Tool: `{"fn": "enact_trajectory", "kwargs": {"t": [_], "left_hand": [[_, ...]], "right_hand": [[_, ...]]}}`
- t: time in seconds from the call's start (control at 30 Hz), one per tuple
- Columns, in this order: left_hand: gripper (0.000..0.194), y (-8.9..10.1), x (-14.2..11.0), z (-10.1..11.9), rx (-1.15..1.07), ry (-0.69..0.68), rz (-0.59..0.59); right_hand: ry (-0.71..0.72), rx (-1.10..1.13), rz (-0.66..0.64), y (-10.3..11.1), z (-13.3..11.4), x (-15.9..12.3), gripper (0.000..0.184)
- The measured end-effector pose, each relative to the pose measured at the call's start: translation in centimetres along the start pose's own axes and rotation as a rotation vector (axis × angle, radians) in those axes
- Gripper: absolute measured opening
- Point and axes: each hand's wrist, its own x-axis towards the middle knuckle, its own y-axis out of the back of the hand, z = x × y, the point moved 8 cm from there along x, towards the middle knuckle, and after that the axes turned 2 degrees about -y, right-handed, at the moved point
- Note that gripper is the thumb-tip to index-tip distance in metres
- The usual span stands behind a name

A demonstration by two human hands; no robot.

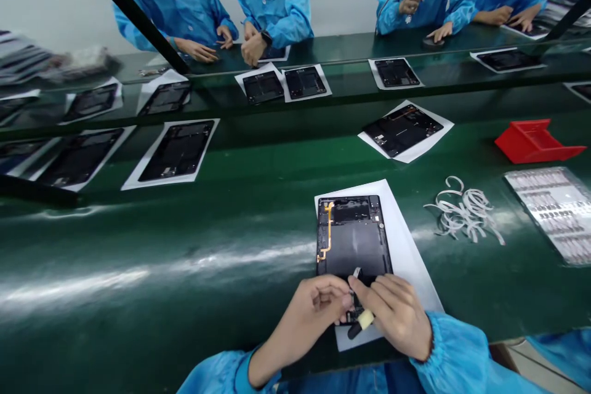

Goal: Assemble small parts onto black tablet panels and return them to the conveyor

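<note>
A black tablet housing (pixel 357 246) with an orange flex cable (pixel 329 234) along its left side lies on a white sheet (pixel 409 258) in front of me. My left hand (pixel 323 305) is over its near end, thumb and fingertips pinched together; what they hold is too small to make out. Opposite it, my right hand (pixel 394 308) is closed around a small tool with a black end and a pale yellow band (pixel 364 321). A small pale curled strip (pixel 357 272) shows by the right fingertips. Both hands hide the housing's near part.
Loose white strips (pixel 466 209) lie in a pile to the right, near a clear sheet of small parts (pixel 554 215) and a red bin (pixel 538 141). Another housing (pixel 404 129) lies ahead. Several more line the green bench (pixel 258 197). Co-workers in blue sit across.
</note>
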Motion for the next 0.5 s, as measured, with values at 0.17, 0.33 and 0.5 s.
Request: {"fn": "enact_trajectory", "kwargs": {"t": [0.17, 0.33, 0.5], "left_hand": [[0.026, 0.1, 0.4, 0.6, 0.143, -0.087, 0.043], [0.022, -1.1, 0.1, 2.5, 0.463, -0.230, 0.015], [0.022, -2.9, 0.3, 3.9, 0.641, -0.380, -0.048]], "right_hand": [[-0.218, 0.103, -0.133, -0.7, 1.7, -1.6, 0.029], [-0.181, -0.047, -0.169, 0.5, 0.9, -2.0, 0.035], [-0.074, -0.167, -0.201, 1.5, -0.1, -1.8, 0.040]]}}
